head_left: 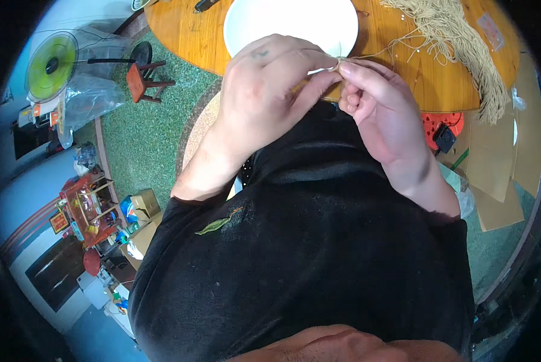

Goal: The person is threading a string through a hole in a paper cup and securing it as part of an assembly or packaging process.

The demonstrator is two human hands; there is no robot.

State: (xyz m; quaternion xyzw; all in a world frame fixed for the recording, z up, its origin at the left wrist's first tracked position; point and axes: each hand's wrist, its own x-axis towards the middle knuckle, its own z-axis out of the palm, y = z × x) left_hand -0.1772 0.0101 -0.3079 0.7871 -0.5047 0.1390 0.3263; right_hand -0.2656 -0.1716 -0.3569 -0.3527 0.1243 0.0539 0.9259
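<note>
Both my hands are raised close together over the near edge of a wooden table (183, 30). My left hand (267, 87) is closed, thumb and forefinger pinching a thin beige cord (341, 60). Right beside those fingertips, my right hand (382, 99) pinches the same cord, its other fingers curled in. A small loop or knot seems to sit between the fingertips, too small to make out. Behind my left hand lies a round white dish (291, 21), partly covered by it. Loose strands trail rightward to a thick bundle of beige cords (457, 42), which hangs over the table's edge.
A dark object (205, 5) lies at the table's far left. Near the bundle is a small clear packet (491, 31). A red stool (442, 123) and cardboard sheets (494, 163) stand below right. A green fan (52, 66) and wooden stool (139, 81) are at left.
</note>
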